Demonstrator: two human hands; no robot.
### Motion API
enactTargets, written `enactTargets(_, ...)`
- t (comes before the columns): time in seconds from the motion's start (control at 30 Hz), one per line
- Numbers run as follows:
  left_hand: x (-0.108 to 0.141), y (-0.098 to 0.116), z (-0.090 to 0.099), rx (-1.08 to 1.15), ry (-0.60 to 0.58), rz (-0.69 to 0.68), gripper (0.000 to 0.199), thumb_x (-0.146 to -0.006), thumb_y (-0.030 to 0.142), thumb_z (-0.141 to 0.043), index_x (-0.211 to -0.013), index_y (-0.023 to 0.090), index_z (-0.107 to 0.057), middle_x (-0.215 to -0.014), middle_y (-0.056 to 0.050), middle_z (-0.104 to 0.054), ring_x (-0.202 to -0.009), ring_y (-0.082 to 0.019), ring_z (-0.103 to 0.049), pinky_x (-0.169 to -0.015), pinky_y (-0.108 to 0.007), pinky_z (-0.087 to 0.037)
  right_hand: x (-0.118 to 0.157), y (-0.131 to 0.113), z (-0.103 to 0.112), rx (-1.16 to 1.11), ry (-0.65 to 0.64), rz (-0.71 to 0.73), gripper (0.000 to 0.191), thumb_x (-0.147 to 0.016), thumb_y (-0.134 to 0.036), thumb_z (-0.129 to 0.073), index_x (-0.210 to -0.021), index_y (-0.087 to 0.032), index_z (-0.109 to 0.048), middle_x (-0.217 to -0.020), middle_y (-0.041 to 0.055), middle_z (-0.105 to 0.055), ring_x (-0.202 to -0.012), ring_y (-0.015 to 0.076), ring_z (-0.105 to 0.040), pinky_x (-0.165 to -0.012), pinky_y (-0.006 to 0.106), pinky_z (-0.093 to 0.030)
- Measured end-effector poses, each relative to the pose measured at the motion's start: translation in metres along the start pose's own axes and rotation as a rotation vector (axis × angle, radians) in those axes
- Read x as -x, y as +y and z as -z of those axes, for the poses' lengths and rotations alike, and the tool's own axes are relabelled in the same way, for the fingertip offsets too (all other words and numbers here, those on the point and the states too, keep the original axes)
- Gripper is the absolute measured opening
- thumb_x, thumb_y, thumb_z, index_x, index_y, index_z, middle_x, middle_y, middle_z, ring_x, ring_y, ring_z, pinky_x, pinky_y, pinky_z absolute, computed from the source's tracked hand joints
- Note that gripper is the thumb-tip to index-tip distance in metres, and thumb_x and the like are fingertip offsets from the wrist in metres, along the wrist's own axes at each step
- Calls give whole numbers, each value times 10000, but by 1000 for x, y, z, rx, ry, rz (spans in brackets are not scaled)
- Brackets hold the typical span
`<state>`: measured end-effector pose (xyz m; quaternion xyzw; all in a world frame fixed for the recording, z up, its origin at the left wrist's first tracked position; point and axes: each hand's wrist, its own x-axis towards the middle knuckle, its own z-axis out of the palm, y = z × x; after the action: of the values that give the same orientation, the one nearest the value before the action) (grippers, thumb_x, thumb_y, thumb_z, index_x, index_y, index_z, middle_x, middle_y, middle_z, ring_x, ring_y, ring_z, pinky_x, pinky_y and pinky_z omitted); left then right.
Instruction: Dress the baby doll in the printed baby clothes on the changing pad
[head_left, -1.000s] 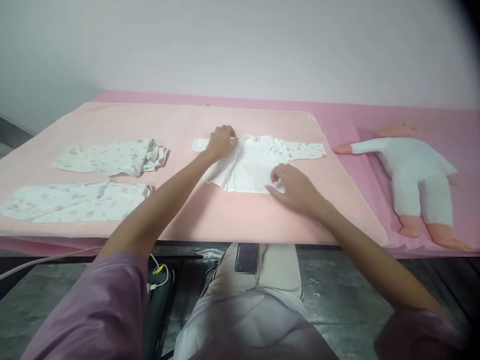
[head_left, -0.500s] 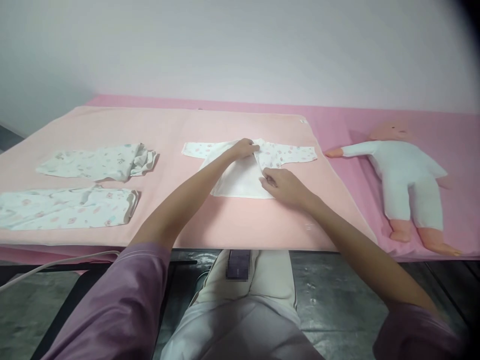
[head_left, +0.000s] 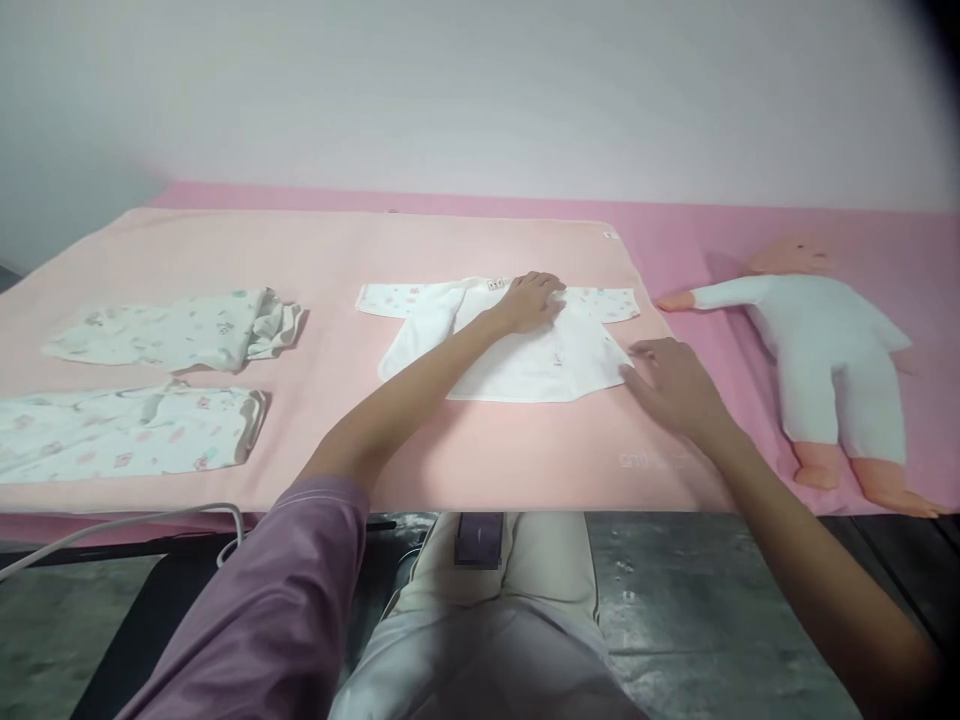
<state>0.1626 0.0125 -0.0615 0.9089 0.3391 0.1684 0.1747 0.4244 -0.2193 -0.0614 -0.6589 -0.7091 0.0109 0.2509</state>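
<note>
A small white baby shirt [head_left: 517,365] with patterned sleeves lies on the peach mat, its front flaps spread out to both sides. My left hand [head_left: 531,302] rests on the shirt just below the neckline, fingers stretched out, palm down. Beside the shirt's right flap is my right hand [head_left: 671,385], thumb and forefinger apart at the flap's edge. Whether those fingertips still touch the cloth is hard to see. Part of the shirt's upper right is hidden under my left hand.
A baby doll [head_left: 829,340] in a white suit lies on the pink sheet [head_left: 675,240] to the right. Two folded patterned baby garments, an upper one [head_left: 165,330] and a lower one [head_left: 135,430], lie on the peach mat [head_left: 495,460]. A white cable [head_left: 127,522] hangs along the table's front edge.
My right hand has moved right, drawing the shirt's right flap outward, and its fingers have parted. My left hand has shifted right and gone from a closed grip near the neckline to lying flat.
</note>
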Motion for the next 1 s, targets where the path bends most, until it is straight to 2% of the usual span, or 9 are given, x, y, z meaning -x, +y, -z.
enactTargets(0.13, 3, -18, -16, -103, -108, 9, 753, -1192, 582, -320, -1848, 235, -448, -1976, -84, -295, -1867, -329, -220, -1545, -577, -93, -12, -35, -28, -81, -169, 261, 669, -1223, -596, -403, -1789, -259, -522, -1849, 132, -519, -1748, 389, -456, -1445, 668, -388)
enactTargets(0.2, 0, -27, -20, -102, -122, 8, 778, -1195, 620, -264, -1888, 285, -369, -1995, -37, -235, -1883, -306, -161, -1549, -569, -73, -18, -46, -38, -103, -316, 353, 696, -1245, -600, -324, -1870, -302, -402, -1953, 59, -350, -1845, 348, -290, -1520, 661, -245)
enactTargets(0.3, 0, -44, -13, -82, -104, -38, 774, -1197, 599, -252, -1906, 297, -326, -1991, -26, -245, -1880, -293, -176, -1549, -560, -75, -22, -49, -40, -139, -450, 371, 703, -1253, -642, -265, -1897, -368, -342, -1981, -4, -258, -1865, 321, -236, -1546, 655, -141)
enactTargets(0.47, 8, -86, 16, -98, 6, 129, 729, -1195, 469, -311, -1889, 258, -381, -1973, -71, -307, -1860, -315, -235, -1529, -590, -93, -57, -52, -34, -167, -333, 307, 761, -1244, -687, -259, -1926, -349, -262, -1985, 1, -239, -1870, 308, -222, -1557, 614, -110)
enactTargets(0.6, 4, -102, 23, -128, 54, 312, 695, -1191, 441, -341, -1847, 253, -473, -1952, -95, -355, -1824, -331, -300, -1511, -607, -150, -122, -51, -67, -93, -331, 253, 802, -1232, -645, -317, -1917, -229, -296, -1998, 65, -185, -1878, 325, -182, -1554, 592, -139)
enactTargets(0.7, 0, -96, 21, -150, 80, 383, 670, -1190, 459, -383, -1821, 281, -520, -1954, -91, -352, -1816, -349, -312, -1504, -627, -163, -168, -47, -103, -50, -322, 224, 769, -1225, -561, -349, -1890, -176, -350, -1979, 120, -254, -1866, 346, -219, -1542, 622, -149)
enactTargets(0.8, 4, -88, 20, -176, 109, 405, 649, -1205, 467, -375, -1806, 283, -536, -1944, -104, -370, -1805, -344, -337, -1495, -625, -195, -195, -46, -124, -38, -254, 170, 661, -1208, -452, -399, -1771, -134, -540, -1870, 204, -471, -1754, 399, -413, -1470, 655, -295)
enactTargets(0.9, 10, -85, 20, -196, 142, 393, 626, -1222, 466, -340, -1766, 270, -580, -1913, -117, -432, -1779, -315, -388, -1485, -571, -250, -209, -48, -133, -51, -134, 131, 479, -1172, -410, -506, -1472, -139, -763, -1560, 247, -700, -1445, 397, -616, -1275, 578, -482)
enactTargets(1.0, 15, -85, 21, -181, 153, 368, 608, -1203, 563, -446, -1694, 266, -647, -1882, -118, -484, -1757, -315, -417, -1477, -532, -287, -219, -48, -138, -96, -47, 67, 352, -1116, -486, -648, -1196, -176, -796, -1272, 197, -757, -1227, 350, -629, -1143, 499, -495)
